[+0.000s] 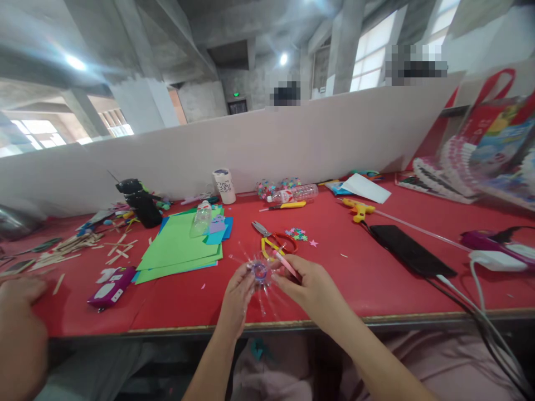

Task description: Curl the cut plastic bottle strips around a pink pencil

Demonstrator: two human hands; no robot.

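Nearest me, the left hand grips one splayed clear plastic piece between both hands, the right hand closed on one pink pen-like stick beside it. Beyond that piece I count one pair of scissors and, farther right, one yellow glue gun.

Bare forearms, bare fingers, pale pink clothing, teal patch
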